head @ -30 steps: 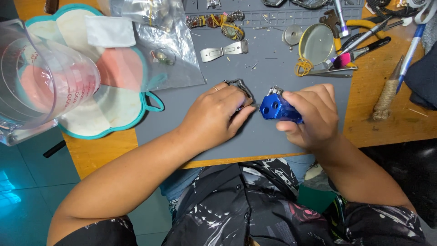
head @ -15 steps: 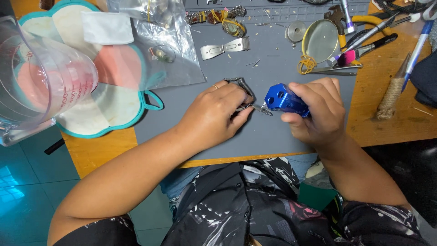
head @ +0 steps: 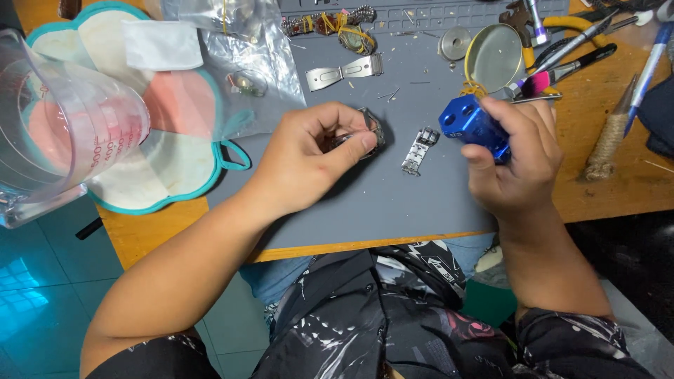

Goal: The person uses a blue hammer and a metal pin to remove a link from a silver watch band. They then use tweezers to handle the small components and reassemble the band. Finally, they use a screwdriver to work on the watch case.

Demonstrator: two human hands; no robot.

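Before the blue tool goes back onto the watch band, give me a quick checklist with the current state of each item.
1. Watch band piece gripped by the left hand: ok, pinched between thumb and fingers over the grey mat.
2. Blue tool held in the right hand: ok, firmly wrapped.
3. Tool and held piece lined up: not ok, they are apart, with a gap between them.
4. Loose metal link segment out of the way: not ok, it lies on the mat between the hands.
5. Pin position in the held piece: cannot tell, fingers hide it.
6. Mat free of small bits: not ok, tiny specks lie near the metal clasp.
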